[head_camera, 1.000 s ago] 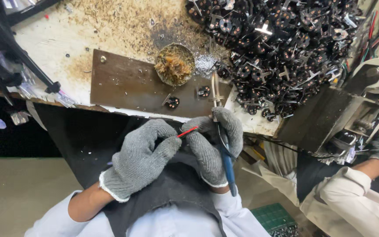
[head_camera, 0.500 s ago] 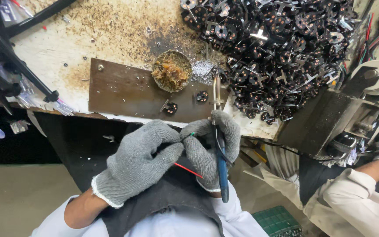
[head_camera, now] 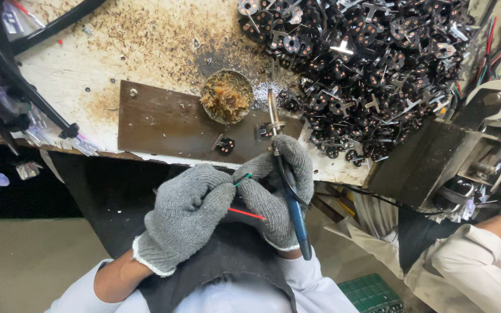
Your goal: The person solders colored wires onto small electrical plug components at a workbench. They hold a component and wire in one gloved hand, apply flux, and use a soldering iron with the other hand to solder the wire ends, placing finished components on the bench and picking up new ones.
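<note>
Over brown plate [head_camera: 163,124], gloved hands, left hand [head_camera: 184,217] pinching red wire [head_camera: 246,214], right hand [head_camera: 279,188] gripping soldering iron [head_camera: 288,191]

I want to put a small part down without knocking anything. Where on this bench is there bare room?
The left half of the brown plate is bare, between its corner screw and the round dish of residue. The pale benchtop left of the plate is free but dusty. Crowded: the heap of black metal parts on the right, and around the soldering iron in the right hand.
</note>
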